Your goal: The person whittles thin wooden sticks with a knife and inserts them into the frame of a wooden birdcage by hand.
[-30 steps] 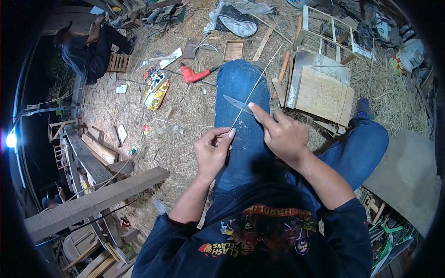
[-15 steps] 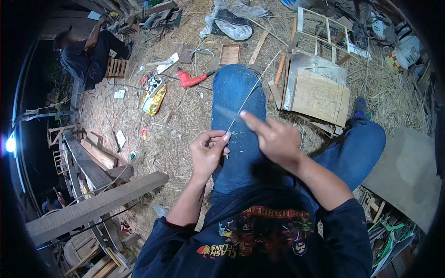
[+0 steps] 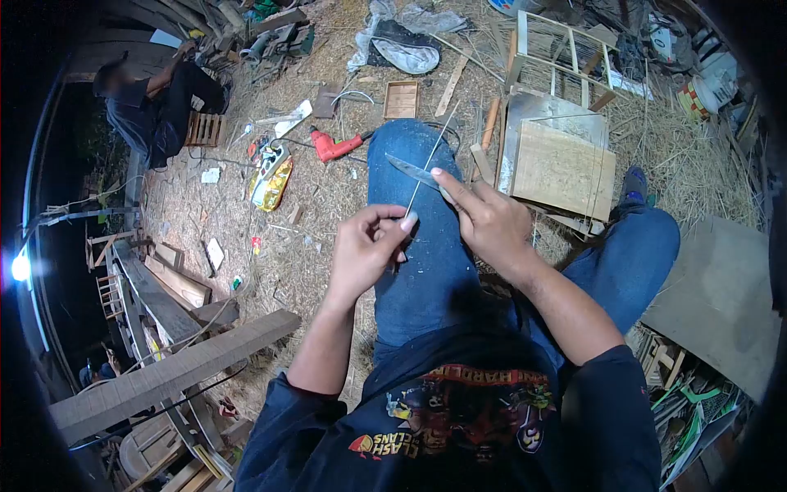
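Observation:
A thin wooden stick (image 3: 443,134) slants up and away over my raised knee (image 3: 402,139). My left hand (image 3: 365,248) pinches its near end between thumb and fingers. In my right hand (image 3: 492,225) is a knife, its handle mostly hidden in the closed fingers. The knife's blade (image 3: 403,166) points left and crosses the stick above my left hand, with my right index finger stretched along its back. Blade and stick look to be touching.
Shavings and straw cover the ground. Ahead lie a red drill (image 3: 336,146), a small wooden tray (image 3: 401,100) and a yellow packet (image 3: 275,184). Boards (image 3: 566,168) stand at the right, a beam (image 3: 180,369) juts in at the left. Another person (image 3: 147,102) sits at the upper left.
The knife, blurred before, is now sharp and lies slightly farther up along the stick. The stick stands steeper, its far end lower and more to the left. My left hand still pinches it.

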Demonstrator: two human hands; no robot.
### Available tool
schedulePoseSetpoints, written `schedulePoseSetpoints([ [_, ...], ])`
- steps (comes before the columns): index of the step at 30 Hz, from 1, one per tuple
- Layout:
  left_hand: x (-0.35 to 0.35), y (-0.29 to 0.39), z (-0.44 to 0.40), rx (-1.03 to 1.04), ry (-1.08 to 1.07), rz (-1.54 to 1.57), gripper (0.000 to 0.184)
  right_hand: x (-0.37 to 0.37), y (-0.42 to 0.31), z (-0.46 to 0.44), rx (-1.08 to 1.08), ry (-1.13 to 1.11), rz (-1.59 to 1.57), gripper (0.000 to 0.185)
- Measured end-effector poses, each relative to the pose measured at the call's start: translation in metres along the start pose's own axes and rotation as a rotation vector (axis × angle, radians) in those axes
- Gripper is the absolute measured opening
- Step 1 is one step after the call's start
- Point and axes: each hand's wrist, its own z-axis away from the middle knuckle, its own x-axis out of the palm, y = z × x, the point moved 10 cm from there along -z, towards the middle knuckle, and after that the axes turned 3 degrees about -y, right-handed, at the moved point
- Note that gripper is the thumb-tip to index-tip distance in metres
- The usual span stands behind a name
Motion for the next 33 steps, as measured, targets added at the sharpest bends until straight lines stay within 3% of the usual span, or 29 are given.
schedulePoseSetpoints([
  [3, -0.002, 0.001, -0.015, -0.08, 0.057, -0.155, 0.025, 0.002, -0.001, 0.0, -0.026, 0.017, -0.02, 0.051],
  [9, 0.006, -0.001, -0.013, -0.058, 0.044, -0.037, 0.019, -0.001, 0.029, -0.018, 0.067, 0.104, -0.037, 0.051],
  [14, 0.002, -0.006, -0.011, -0.038, 0.098, -0.011, 0.017, 0.007, 0.01, -0.01, -0.014, -0.016, 0.01, 0.05],
  [17, 0.0, -0.009, -0.01, -0.015, 0.113, 0.007, 0.017, 0.003, 0.019, -0.013, 0.079, -0.004, -0.006, 0.051],
  [20, 0.0, -0.005, -0.01, 0.017, 0.138, -0.02, 0.017, 0.006, 0.004, -0.007, -0.025, -0.004, -0.017, 0.049],
  [33, -0.001, -0.006, -0.01, 0.095, 0.17, -0.026, 0.016, -0.002, 0.011, -0.008, -0.012, 0.096, -0.019, 0.059],
])
